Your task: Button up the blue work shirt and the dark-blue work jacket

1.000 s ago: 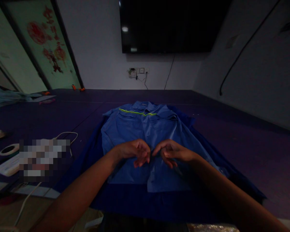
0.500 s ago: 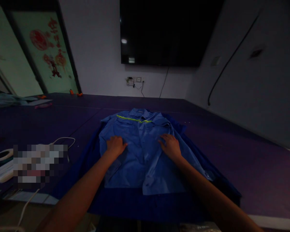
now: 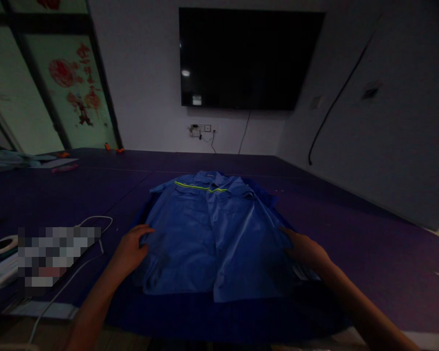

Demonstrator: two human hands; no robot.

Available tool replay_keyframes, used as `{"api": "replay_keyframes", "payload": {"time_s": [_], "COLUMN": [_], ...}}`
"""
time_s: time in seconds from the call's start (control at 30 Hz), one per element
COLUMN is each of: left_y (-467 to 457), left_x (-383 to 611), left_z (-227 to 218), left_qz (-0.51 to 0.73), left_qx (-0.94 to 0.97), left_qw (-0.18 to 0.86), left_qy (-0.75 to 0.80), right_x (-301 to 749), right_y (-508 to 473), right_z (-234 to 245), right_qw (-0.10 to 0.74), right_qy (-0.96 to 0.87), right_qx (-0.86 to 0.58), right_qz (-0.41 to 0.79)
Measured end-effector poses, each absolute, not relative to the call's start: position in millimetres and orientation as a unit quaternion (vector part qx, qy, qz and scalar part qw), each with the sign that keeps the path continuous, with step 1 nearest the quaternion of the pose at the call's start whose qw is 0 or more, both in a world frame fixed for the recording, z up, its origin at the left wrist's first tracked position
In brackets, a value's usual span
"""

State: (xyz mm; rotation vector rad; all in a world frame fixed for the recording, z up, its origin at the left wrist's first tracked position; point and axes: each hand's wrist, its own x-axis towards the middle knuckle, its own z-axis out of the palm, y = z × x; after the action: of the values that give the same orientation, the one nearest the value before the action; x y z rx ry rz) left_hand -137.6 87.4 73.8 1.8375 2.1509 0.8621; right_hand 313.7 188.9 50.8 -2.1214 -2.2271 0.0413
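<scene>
A blue work shirt [image 3: 190,229] lies front up, its collar toward the wall and a yellow-green stripe across the chest. Darker blue cloth [image 3: 190,317] spreads beneath it and shows around its sides and hem. My left hand [image 3: 131,248] is at the shirt's left side, thumb and fingers apart. On the opposite side, my right hand [image 3: 307,251] is by the sleeve edge with its thumb apart from the fingers. Whether the fingertips press on cloth is hard to see in the dim light.
The purple tabletop [image 3: 369,234] reaches to the wall. At left are a roll of tape [image 3: 2,245], a blurred-out item [image 3: 54,258] and a white cable [image 3: 68,282]. Farther back lie pale cloth [image 3: 7,158] and small orange things [image 3: 108,146]. A screen [image 3: 249,58] hangs on the wall.
My hands have moved apart, from the middle of the shirt front out to its two sides. The shirt front looks flatter and wider. The view has tilted up slightly.
</scene>
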Motion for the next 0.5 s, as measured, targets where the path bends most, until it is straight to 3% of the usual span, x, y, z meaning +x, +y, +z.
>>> {"api": "replay_keyframes", "payload": {"time_s": [0.17, 0.27, 0.4, 0.5], "left_y": [85.1, 75.9, 51.3, 32.2], "left_x": [-142.9, -139.1, -138.1, -151.1], "left_z": [90.6, 103.8, 116.5, 110.3], "left_qz": [0.502, 0.559, 0.544, 0.456], "left_qx": [0.522, 0.474, 0.476, 0.51], "left_qw": [0.17, 0.193, 0.166, 0.152], "left_qy": [0.669, 0.652, 0.671, 0.713], "right_x": [320.5, 335.6, 363.2, 378.8], "right_y": [175.0, 171.9, 159.2, 143.3], "right_z": [72.0, 96.2, 116.0, 107.1], "right_qw": [0.106, 0.166, 0.2, 0.178], "right_qy": [-0.738, -0.752, -0.751, -0.755], "right_qx": [-0.667, -0.635, -0.615, -0.595], "right_qz": [0.01, 0.058, 0.133, 0.212]}}
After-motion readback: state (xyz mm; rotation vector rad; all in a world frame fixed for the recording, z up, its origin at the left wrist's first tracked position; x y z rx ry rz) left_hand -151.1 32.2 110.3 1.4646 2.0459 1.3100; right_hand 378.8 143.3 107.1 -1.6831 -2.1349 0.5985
